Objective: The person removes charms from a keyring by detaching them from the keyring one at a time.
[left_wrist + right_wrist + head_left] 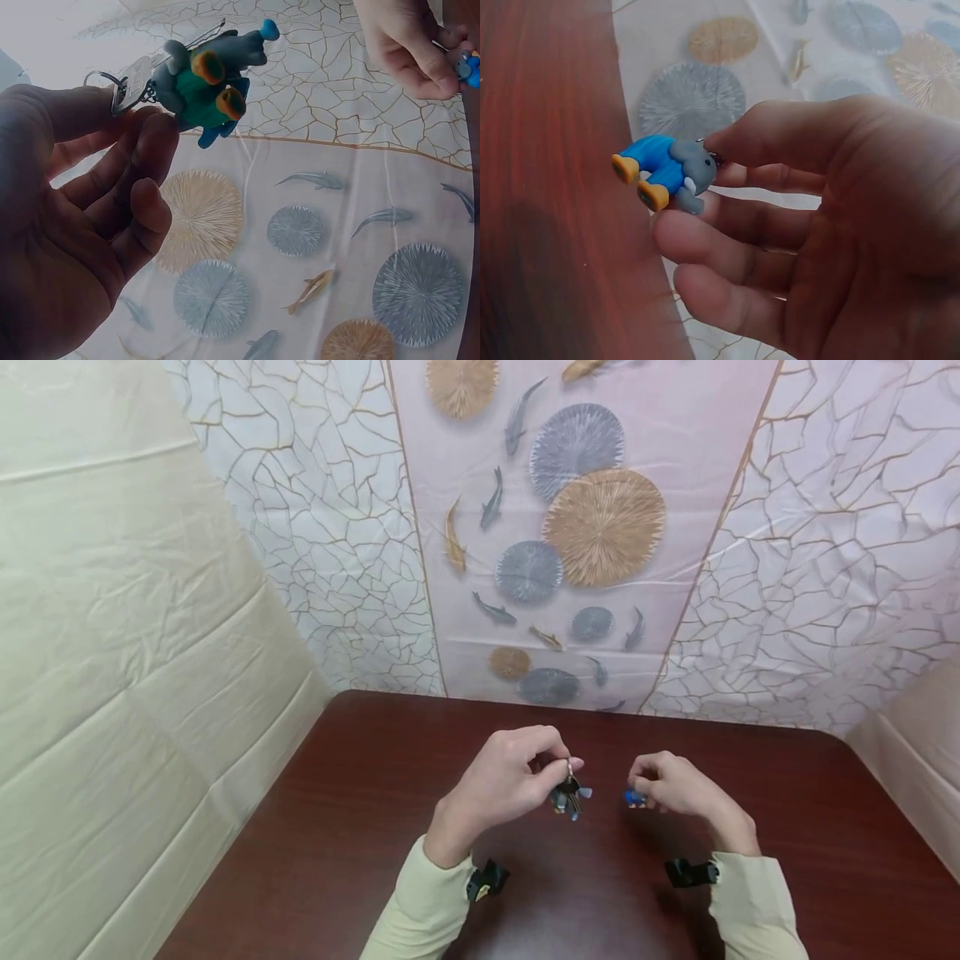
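My left hand (506, 781) pinches a key ring (105, 77) between thumb and forefinger, above the table. From the ring hang a flat metal tag (135, 82), dark keys (573, 795) and small figures, one a green figure with orange feet (196, 94). The left wrist view shows the other fingers loosely bent. To the right, my right hand (678, 787) holds an elephant keychain figure (662, 166) between thumb and fingers. The figure is grey-headed, in blue, with yellow feet. Its upper end and fitting are mostly hidden by the thumb. The two hands are apart.
A dark red-brown table (345, 827) lies beneath both hands. Behind it hangs a patterned cloth (607, 527) with fish and round leaf shapes. A pale cloth wall (150, 693) rises on the left. Black wrist cameras (692, 872) are strapped at the sleeves.
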`<state>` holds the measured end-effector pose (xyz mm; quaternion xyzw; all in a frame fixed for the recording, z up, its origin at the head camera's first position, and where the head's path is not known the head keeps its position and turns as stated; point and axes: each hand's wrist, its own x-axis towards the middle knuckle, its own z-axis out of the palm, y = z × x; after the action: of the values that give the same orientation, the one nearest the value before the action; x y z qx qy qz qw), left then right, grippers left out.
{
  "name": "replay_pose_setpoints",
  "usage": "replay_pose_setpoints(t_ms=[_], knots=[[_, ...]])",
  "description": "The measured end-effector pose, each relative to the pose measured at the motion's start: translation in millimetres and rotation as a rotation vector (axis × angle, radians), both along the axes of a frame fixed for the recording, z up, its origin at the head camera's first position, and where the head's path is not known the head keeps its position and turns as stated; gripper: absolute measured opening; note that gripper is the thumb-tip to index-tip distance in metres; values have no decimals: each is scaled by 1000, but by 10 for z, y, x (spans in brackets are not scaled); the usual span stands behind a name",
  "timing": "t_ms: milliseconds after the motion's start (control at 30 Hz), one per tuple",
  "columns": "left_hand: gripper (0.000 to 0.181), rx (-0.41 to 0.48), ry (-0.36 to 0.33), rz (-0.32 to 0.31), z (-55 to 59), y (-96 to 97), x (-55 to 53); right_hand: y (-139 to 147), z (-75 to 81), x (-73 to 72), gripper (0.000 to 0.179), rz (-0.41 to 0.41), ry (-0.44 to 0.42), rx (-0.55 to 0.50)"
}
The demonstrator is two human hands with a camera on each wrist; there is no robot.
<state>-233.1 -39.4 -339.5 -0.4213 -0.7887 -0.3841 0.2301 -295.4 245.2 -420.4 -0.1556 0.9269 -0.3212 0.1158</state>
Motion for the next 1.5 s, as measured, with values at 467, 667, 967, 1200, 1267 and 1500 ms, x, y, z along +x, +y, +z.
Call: replay_pose_setpoints(t_ms=[467, 667, 967, 1200, 1267, 1500], knots=[[17, -23, -17, -2, -15, 20, -14, 124, -274, -93, 12, -16, -91, 54], [17, -41, -50, 10, -16, 22, -11, 222, -244, -82, 11, -66, -92, 89], [13, -64, -92, 13, -11, 18, 15, 114, 240, 135, 19, -32, 120, 149], [11, -100, -112, 8, -34, 25, 12, -151, 533, 369, 20, 73, 178, -1], [11, -100, -115, 5, -29, 26, 11, -208, 586, 421, 19, 90, 208, -9], [11, -108, -106, 7, -30, 35, -8, -331, 643, 517, 9, 98, 298, -26]])
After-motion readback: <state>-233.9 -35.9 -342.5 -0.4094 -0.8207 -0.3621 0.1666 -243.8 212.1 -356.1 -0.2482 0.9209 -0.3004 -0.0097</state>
